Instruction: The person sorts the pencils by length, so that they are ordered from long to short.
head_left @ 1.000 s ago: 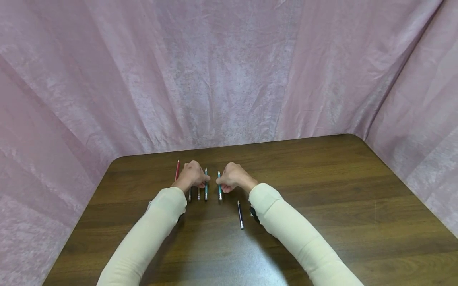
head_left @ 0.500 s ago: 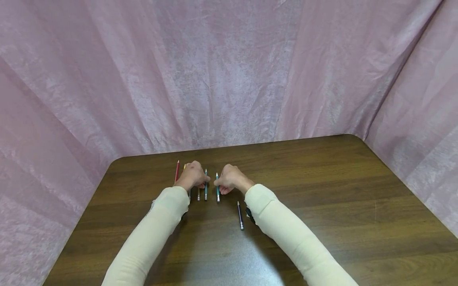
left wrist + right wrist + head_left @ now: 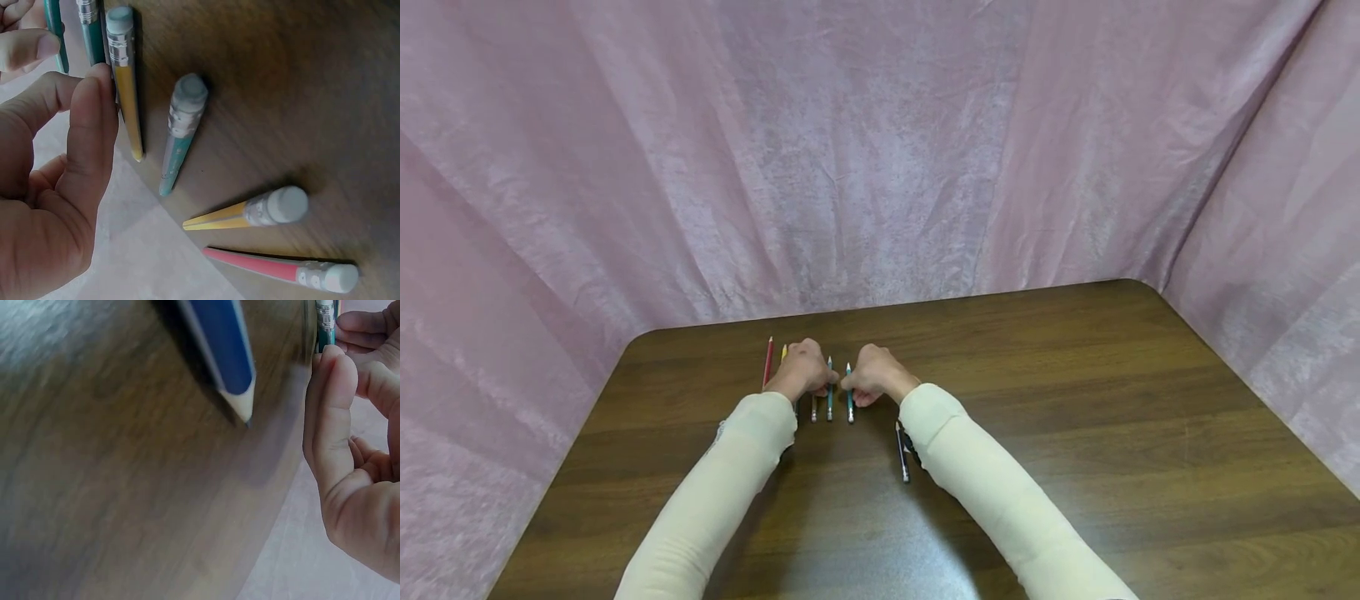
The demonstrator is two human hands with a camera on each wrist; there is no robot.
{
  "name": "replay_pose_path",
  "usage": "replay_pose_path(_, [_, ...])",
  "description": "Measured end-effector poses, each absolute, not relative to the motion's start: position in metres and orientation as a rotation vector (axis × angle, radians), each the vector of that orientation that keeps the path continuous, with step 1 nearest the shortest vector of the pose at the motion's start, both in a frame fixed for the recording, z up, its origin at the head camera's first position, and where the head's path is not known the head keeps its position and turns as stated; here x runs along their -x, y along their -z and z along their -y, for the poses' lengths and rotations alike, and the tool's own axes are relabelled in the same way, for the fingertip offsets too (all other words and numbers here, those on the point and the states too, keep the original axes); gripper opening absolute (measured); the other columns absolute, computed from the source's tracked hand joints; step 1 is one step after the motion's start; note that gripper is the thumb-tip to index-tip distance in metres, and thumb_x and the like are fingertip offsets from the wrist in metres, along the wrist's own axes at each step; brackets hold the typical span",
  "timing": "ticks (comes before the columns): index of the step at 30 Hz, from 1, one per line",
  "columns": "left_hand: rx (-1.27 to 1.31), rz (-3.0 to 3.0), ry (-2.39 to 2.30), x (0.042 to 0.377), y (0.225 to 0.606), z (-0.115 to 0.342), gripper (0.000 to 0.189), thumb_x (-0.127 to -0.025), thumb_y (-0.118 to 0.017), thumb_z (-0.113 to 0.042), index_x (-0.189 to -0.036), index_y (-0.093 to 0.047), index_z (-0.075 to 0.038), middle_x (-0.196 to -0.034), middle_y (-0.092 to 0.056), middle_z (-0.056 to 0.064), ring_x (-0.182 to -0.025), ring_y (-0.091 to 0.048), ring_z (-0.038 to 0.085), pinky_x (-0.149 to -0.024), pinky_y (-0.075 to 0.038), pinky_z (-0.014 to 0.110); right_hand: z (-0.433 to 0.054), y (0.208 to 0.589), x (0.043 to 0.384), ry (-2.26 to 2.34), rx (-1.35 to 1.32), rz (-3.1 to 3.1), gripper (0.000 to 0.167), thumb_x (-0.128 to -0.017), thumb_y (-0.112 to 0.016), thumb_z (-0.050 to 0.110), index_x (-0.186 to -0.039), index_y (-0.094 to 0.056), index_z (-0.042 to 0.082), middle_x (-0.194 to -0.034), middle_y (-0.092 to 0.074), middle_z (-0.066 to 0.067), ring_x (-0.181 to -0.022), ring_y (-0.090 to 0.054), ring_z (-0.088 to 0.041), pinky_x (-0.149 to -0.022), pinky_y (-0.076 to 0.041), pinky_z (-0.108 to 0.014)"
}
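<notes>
My left hand (image 3: 803, 369) pinches a teal pencil (image 3: 830, 410) between thumb and fingers, its tip pointing away from me. To the right, my right hand (image 3: 874, 375) pinches a second teal pencil (image 3: 850, 412), nearly parallel to the first with a narrow gap between. In the left wrist view, a yellow pencil (image 3: 129, 94) lies close beside my left fingertips. Beyond it come another teal pencil (image 3: 172, 162), a second yellow pencil (image 3: 219, 218) and a red pencil (image 3: 256, 260), all with white erasers. Nearer me lies a dark blue pencil (image 3: 902, 457), by my right wrist.
A brown wood-grain table (image 3: 1075, 400) carries the pencils. Pink velvety curtains (image 3: 880, 150) hang behind its far edge and at both sides. My pale sleeves (image 3: 722, 483) reach over the front of the table.
My right hand has slid left with its teal pencil, narrowing the gap to the other teal pencil. My left hand has stayed almost still, and the dark blue pencil lies as before.
</notes>
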State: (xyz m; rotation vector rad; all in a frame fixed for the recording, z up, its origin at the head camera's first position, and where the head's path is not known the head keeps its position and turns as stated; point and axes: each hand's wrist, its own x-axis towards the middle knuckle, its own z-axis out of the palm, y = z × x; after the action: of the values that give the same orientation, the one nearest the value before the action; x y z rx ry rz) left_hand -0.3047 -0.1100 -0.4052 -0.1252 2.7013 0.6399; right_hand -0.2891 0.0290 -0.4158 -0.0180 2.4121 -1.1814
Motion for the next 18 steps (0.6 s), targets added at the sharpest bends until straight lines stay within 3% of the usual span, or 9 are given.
replay_pose_path(4, [0.12, -2.692, -0.659, 0.3045, 0.4052, 0.1116, 0.021, -0.09, -0.075, -0.019, -0.079, -0.069, -0.002, -0.075, -0.07, 0.012, -0.06, -0.07, 0.015, -0.089, -0.055, 0.04, -0.0254, 0.4164, 0.2919, 1.151, 0.028, -2.43, 0.023, -0.089, -0.071, 0.004, -0.068, -0.067, -0.004, -0.056, -0.065, -0.009, -0.042, -0.061, -0.013, -0.051, -0.059, -0.026])
replay_pose_path(8, [0.107, -2.688, -0.67, 0.3045, 0.4052, 0.1121, 0.019, -0.091, -0.074, -0.016, -0.08, -0.069, -0.002, -0.064, -0.07, 0.006, -0.059, -0.07, 0.015, -0.087, -0.056, 0.039, -0.0238, 0.4157, 0.2946, 1.131, 0.022, -2.443, 0.024, -0.09, -0.071, 0.004, -0.068, -0.067, -0.004, -0.056, -0.065, -0.009, -0.043, -0.061, -0.013, -0.051, -0.059, -0.026])
replay_pose_path(13, [0.093, -2.694, -0.654, 0.3046, 0.4051, 0.112, 0.018, -0.09, -0.074, -0.014, -0.078, -0.069, -0.002, -0.063, -0.07, 0.005, -0.058, -0.069, 0.014, -0.084, -0.057, 0.037, -0.0226, 0.4147, 0.2971, 1.144, -0.003, -2.445, 0.022, -0.09, -0.071, 0.004, -0.07, -0.066, -0.003, -0.056, -0.065, -0.009, -0.043, -0.061, -0.013, -0.05, -0.058, -0.025])
replay_pose_path(18, [0.088, -2.703, -0.607, 0.3053, 0.4044, 0.1119, 0.019, -0.09, -0.073, -0.013, -0.074, -0.069, -0.003, -0.073, -0.069, 0.013, -0.075, -0.069, 0.019, -0.092, -0.054, 0.039, -0.0217, 0.4159, 0.299, 1.133, -0.006, -2.444, 0.022, -0.09, -0.07, 0.004, -0.07, -0.066, -0.004, -0.056, -0.065, -0.009, -0.042, -0.06, -0.013, -0.05, -0.058, -0.026])
